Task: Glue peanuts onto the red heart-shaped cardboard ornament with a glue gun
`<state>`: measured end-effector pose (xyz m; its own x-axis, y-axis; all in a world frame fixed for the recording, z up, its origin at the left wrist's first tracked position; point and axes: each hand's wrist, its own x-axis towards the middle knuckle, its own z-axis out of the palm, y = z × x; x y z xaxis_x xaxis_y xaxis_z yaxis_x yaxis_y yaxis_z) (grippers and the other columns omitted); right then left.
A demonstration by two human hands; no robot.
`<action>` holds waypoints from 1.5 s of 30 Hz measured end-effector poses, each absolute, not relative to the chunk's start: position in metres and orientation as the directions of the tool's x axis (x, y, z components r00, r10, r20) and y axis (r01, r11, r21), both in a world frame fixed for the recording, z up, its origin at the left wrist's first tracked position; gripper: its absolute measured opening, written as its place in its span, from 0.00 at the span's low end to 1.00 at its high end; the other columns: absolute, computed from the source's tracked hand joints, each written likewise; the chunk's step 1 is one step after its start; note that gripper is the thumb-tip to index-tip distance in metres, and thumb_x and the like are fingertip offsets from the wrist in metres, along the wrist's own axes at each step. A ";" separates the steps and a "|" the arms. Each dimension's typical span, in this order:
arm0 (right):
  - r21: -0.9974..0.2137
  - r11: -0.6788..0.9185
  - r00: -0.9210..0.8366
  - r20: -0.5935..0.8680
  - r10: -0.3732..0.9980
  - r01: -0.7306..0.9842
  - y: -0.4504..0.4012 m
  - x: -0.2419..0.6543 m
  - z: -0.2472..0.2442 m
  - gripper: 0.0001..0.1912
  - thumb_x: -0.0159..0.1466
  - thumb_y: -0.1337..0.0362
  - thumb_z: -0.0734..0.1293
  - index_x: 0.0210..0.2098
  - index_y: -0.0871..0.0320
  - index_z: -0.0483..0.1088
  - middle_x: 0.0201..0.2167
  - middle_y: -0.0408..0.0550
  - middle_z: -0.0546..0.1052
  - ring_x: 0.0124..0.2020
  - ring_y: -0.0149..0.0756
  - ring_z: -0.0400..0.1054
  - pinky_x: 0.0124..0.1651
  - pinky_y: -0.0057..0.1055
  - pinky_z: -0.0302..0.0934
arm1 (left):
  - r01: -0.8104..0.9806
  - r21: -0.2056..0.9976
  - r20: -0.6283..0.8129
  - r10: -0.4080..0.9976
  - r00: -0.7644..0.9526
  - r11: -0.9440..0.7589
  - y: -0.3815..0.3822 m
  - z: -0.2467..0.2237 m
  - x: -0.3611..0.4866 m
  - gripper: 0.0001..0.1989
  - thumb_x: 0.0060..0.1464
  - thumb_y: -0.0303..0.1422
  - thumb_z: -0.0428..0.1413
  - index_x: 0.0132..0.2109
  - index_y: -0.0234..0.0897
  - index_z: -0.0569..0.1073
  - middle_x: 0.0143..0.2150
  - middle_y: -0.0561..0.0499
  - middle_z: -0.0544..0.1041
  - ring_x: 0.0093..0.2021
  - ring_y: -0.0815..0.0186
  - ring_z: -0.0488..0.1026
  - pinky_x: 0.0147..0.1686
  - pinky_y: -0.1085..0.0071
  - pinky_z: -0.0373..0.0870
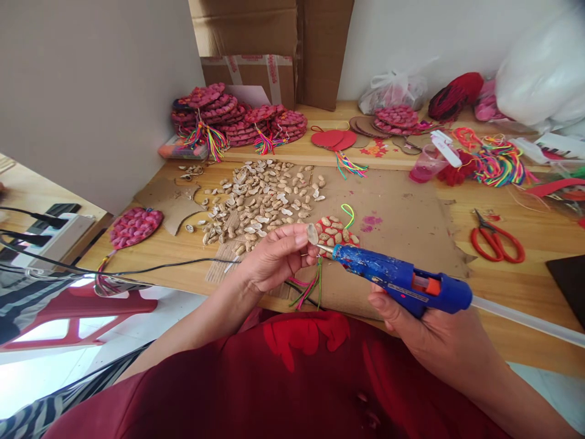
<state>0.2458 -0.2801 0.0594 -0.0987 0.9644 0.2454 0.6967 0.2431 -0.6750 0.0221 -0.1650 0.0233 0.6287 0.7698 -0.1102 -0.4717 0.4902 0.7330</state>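
My right hand (420, 326) is wrapped round a blue hot glue gun (388, 271), its nozzle pointing left and a clear glue stick (525, 320) sticking out of the back. Pinched in my left hand (276, 253) is a peanut shell half (312, 234), its hollow facing the nozzle tip, which is right at it. Just behind them lies a red disc partly covered in peanut shells (336, 231), with a green cord loop (348, 214) on top and a pink and green tassel (311, 286) below. The glue gun hides part of the disc.
Loose peanut shells (260, 201) spread over the cardboard sheet (402, 207). Red-handled scissors (496, 239) lie at right, near a cup of pink liquid (427, 163). Pink shell-covered discs (219, 116) are stacked behind. A black cable (173, 264) crosses the front left, leading toward a power strip (55, 238).
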 end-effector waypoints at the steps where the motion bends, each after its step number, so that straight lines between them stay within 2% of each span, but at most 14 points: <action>1: -0.668 0.245 -0.098 0.249 0.963 0.703 -0.280 0.246 0.059 0.18 0.69 0.53 0.65 0.24 0.52 0.68 0.15 0.39 0.74 0.15 0.32 0.68 0.18 0.29 0.62 | -0.470 0.734 -0.110 0.769 0.630 0.490 -0.165 0.023 0.022 0.14 0.47 0.38 0.71 0.36 0.31 0.82 0.27 0.50 0.75 0.29 0.72 0.71 0.32 0.76 0.71; 18: -0.635 0.231 -0.080 0.257 0.963 0.738 -0.281 0.247 0.059 0.20 0.69 0.51 0.64 0.23 0.51 0.67 0.15 0.40 0.74 0.16 0.34 0.69 0.20 0.31 0.61 | -0.459 0.746 -0.097 0.761 0.642 0.482 -0.165 0.021 0.020 0.13 0.49 0.38 0.70 0.37 0.32 0.81 0.28 0.51 0.74 0.30 0.72 0.70 0.33 0.76 0.70; 25: -0.619 0.234 -0.078 0.269 0.960 0.749 -0.280 0.246 0.059 0.21 0.69 0.50 0.63 0.22 0.52 0.68 0.15 0.41 0.73 0.16 0.34 0.69 0.19 0.30 0.61 | -0.455 0.747 -0.118 0.770 0.627 0.485 -0.165 0.021 0.022 0.14 0.47 0.38 0.71 0.36 0.32 0.81 0.28 0.51 0.74 0.30 0.71 0.71 0.32 0.77 0.70; 33: -0.611 0.221 -0.064 0.268 0.961 0.760 -0.280 0.248 0.055 0.21 0.68 0.49 0.64 0.22 0.52 0.69 0.18 0.43 0.76 0.21 0.38 0.74 0.22 0.31 0.64 | -0.456 0.750 -0.115 0.774 0.623 0.479 -0.164 0.020 0.021 0.13 0.48 0.38 0.70 0.35 0.32 0.81 0.28 0.51 0.74 0.30 0.71 0.70 0.33 0.76 0.70; 36: -0.601 0.225 -0.064 0.277 0.959 0.767 -0.280 0.248 0.056 0.19 0.68 0.49 0.64 0.26 0.52 0.72 0.22 0.45 0.79 0.26 0.40 0.77 0.25 0.33 0.67 | -0.452 0.754 -0.117 0.775 0.621 0.476 -0.164 0.020 0.022 0.13 0.48 0.38 0.71 0.35 0.32 0.81 0.27 0.51 0.74 0.30 0.71 0.70 0.33 0.76 0.70; 41: -0.577 0.244 -0.079 0.296 0.952 0.779 -0.279 0.247 0.055 0.19 0.68 0.49 0.64 0.27 0.53 0.74 0.24 0.46 0.80 0.26 0.40 0.77 0.30 0.35 0.68 | -0.452 0.759 -0.147 0.800 0.581 0.468 -0.165 0.021 0.023 0.15 0.44 0.39 0.72 0.33 0.33 0.80 0.25 0.54 0.71 0.29 0.72 0.68 0.31 0.76 0.68; 45: -0.590 0.191 -0.036 0.264 0.964 0.785 -0.279 0.249 0.050 0.19 0.67 0.47 0.64 0.30 0.53 0.75 0.27 0.47 0.81 0.29 0.42 0.78 0.29 0.35 0.67 | -0.447 0.759 -0.166 0.804 0.571 0.474 -0.165 0.023 0.024 0.16 0.42 0.39 0.73 0.34 0.33 0.80 0.25 0.55 0.68 0.28 0.73 0.66 0.31 0.76 0.66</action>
<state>0.2487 -0.2788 0.0503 -0.0360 0.9638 0.2643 0.7847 0.1911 -0.5897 0.0238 -0.1650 0.0231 0.5708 0.8042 -0.1656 -0.4474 0.4737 0.7586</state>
